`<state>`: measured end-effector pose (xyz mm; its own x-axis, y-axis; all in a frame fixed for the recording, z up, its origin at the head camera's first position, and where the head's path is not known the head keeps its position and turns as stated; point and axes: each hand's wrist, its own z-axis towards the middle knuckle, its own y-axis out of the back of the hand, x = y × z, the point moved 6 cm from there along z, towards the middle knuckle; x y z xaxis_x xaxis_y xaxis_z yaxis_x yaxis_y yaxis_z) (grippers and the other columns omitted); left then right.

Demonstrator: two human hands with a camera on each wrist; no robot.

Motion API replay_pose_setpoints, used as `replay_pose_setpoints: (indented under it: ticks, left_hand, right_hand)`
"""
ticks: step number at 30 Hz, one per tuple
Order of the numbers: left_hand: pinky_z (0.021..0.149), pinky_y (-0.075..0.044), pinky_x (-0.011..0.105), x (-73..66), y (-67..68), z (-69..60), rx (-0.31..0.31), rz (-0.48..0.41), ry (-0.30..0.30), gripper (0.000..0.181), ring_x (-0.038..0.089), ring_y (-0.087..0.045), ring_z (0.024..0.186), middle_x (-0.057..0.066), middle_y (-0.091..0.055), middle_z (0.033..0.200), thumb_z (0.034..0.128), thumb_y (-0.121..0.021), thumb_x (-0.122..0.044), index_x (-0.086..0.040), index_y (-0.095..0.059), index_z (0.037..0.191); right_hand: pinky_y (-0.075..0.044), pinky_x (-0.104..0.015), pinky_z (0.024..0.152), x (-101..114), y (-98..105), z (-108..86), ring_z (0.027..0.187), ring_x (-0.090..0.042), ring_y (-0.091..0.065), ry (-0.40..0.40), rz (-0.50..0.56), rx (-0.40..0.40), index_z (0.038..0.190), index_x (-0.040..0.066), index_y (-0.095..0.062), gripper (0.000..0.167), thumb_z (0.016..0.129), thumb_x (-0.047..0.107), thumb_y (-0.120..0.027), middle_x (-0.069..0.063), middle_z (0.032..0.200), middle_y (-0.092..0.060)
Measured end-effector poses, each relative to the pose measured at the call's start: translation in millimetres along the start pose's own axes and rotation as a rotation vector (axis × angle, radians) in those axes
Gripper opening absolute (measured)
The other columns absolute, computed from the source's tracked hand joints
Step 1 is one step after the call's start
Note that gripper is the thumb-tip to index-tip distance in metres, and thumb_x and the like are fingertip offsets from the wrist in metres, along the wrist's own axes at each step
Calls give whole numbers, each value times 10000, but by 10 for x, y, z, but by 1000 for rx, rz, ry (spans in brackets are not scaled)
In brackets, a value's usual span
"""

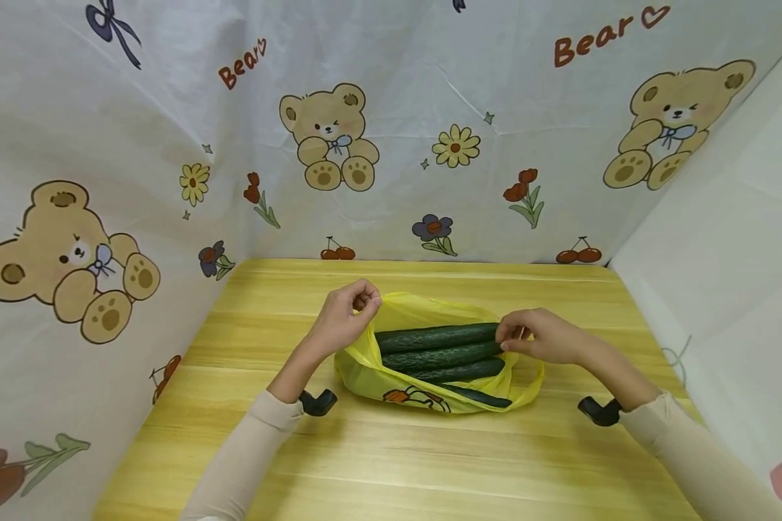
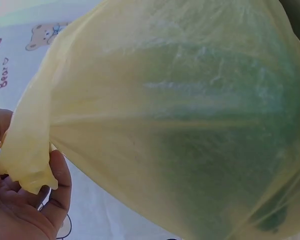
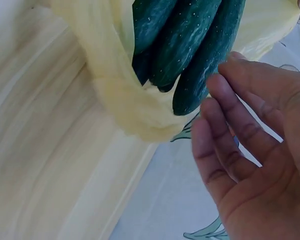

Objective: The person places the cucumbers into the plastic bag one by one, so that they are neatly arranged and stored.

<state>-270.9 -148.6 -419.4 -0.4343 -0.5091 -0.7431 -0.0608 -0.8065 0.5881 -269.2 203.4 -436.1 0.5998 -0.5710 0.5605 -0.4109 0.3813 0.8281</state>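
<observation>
A yellow plastic bag [image 1: 365, 373] lies on its side with its mouth spread, and several dark green cucumbers [image 1: 439, 337] show inside. At its left end my left hand [image 1: 348, 315] pinches the bag's edge; the left wrist view shows the gathered plastic [image 2: 27, 165] between thumb and fingers. My right hand [image 1: 544, 334] is at the cucumbers' right ends, by the bag's mouth. In the right wrist view its loosely bent fingers [image 3: 230, 145] are beside the nearest cucumber [image 3: 202, 70], not wrapped around it. Whether the fingertips touch it, I cannot tell.
A wooden tabletop [image 1: 391, 463] carries the bag. Cloth printed with bears [image 1: 329, 137] and flowers stands behind and to the left, and a pale wall [image 1: 743, 289] is on the right. A black wrist mount [image 1: 318, 402] sits under each forearm.
</observation>
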Motion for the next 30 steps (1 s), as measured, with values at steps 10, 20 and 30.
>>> replay_pose_setpoints:
  ticks: [10,20,30]
  left_hand:
    - [641,-456,269,41,37,-2,-20,-11,31,132,154,-602,736,-5,-657,891,1113,-608,-279,-181,-691,1084]
    - [670,-463,278,70,-10,-49,-7,-42,58,155,160,-604,759,5,-657,909,1117,-600,-301,-177,-692,1107]
    - [709,-494,302,74,-41,-72,34,-47,60,154,181,-624,778,-6,-671,926,1112,-613,-296,-170,-700,1094]
  right_hand:
    - [-494,-427,909,101,-402,-342,942,-120,-599,-5,-197,30,1052,280,-774,227,882,368,-895,142,1021,-754]
    - [-240,-327,848,231,-313,-581,883,-30,-518,134,-205,-129,913,354,-743,211,928,165,-835,260,929,-691]
    - [-331,-393,955,82,186,-460,1123,-105,-453,72,41,-400,943,223,-743,179,983,49,-757,16,1115,-671]
